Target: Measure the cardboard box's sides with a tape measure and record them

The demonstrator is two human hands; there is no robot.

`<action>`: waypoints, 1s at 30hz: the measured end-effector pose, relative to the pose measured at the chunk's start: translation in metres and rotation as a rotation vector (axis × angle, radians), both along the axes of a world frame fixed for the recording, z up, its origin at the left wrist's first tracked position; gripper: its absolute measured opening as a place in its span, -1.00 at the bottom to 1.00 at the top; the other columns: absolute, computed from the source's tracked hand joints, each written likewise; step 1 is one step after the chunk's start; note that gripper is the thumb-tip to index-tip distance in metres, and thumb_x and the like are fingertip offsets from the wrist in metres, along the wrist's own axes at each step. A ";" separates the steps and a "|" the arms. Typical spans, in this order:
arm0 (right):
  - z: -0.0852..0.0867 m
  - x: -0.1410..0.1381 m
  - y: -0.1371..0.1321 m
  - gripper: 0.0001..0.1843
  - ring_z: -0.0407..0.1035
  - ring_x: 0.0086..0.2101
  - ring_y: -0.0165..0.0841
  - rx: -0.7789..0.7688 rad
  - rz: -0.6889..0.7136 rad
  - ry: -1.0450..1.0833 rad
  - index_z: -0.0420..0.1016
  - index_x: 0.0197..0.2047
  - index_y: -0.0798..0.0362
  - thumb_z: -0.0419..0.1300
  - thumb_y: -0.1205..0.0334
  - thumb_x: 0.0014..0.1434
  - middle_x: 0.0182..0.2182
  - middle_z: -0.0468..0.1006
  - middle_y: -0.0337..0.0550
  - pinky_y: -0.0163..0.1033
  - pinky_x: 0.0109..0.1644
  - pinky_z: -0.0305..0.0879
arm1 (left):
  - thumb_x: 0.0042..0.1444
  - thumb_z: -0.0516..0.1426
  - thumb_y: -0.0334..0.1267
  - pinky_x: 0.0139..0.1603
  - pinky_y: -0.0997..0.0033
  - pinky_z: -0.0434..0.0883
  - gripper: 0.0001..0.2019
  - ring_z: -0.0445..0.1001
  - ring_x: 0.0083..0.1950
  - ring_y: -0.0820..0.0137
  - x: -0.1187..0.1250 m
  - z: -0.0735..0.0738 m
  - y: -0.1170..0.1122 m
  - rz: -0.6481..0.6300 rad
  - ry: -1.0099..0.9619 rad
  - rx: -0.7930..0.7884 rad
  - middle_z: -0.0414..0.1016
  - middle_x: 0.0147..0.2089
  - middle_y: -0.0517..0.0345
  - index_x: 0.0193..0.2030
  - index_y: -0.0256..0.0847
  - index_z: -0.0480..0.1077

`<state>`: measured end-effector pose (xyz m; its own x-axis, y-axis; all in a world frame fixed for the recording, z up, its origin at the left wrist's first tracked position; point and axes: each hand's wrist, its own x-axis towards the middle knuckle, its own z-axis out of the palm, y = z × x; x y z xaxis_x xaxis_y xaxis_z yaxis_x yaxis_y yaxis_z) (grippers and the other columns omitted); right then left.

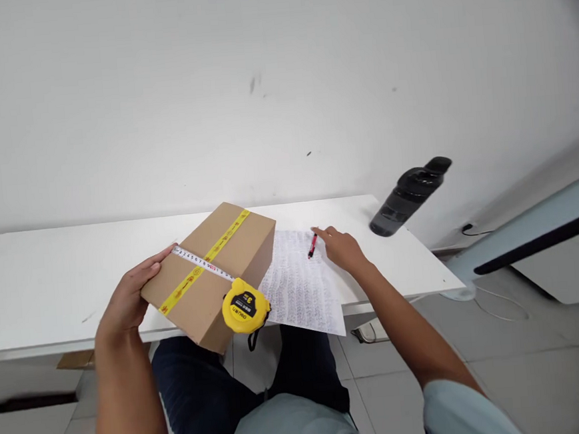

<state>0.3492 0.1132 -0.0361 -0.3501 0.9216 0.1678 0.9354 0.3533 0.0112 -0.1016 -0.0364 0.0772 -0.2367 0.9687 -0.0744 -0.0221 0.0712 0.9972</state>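
A brown cardboard box (246, 244), banded with yellow printed tape, tilts over the table's front edge. My left hand (130, 293) grips its left side, thumb on top by the end of a tape measure's blade. That white blade crosses the top of the box to the yellow tape measure (246, 306), whose case hangs at the near right edge with a black strap below. Past the box, a red and black pen (312, 246) lies on a sheet of paper (302, 289) covered in writing. My right hand (341, 248) reaches its extended index finger to the pen's far end; the thumb is hidden.
The white table (64, 281) runs along a white wall. A dark bottle (408, 197) stands near the right end. The paper overhangs the front edge above my lap. Beyond the table's right end are a cable (502, 314) and a pale blue object with a black stripe.
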 end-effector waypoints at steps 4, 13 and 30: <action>-0.007 0.009 0.040 -0.45 0.43 -0.25 -0.27 -0.120 0.058 -0.068 0.41 0.29 0.00 0.00 0.49 0.29 0.01 0.52 0.13 -0.20 -0.20 0.12 | -0.05 0.36 0.05 0.12 0.34 0.51 -0.35 0.41 0.32 -0.01 0.001 0.003 0.002 0.025 -0.006 -0.040 0.51 0.28 0.08 0.18 -0.17 0.54; -0.016 0.027 0.061 -0.68 0.40 -0.35 -0.24 -0.039 -0.050 0.284 0.43 0.10 0.13 -0.02 0.32 0.37 -0.29 0.62 0.04 -0.20 -0.23 0.13 | -0.17 0.41 0.04 -0.05 0.43 0.57 -0.40 0.48 0.26 0.04 0.005 0.004 0.003 0.111 -0.045 -0.068 0.58 0.19 0.14 0.05 -0.14 0.61; -0.043 0.015 0.068 -0.41 0.26 -0.56 -0.32 -0.165 -0.260 1.169 0.52 -0.44 0.03 0.01 -0.30 0.23 -0.67 0.35 -0.27 -0.22 -0.41 0.21 | -0.27 0.41 0.03 -0.19 0.30 0.66 -0.49 0.55 0.20 -0.05 0.018 0.019 0.000 0.259 -0.028 -0.209 0.67 0.05 0.25 -0.07 0.09 0.66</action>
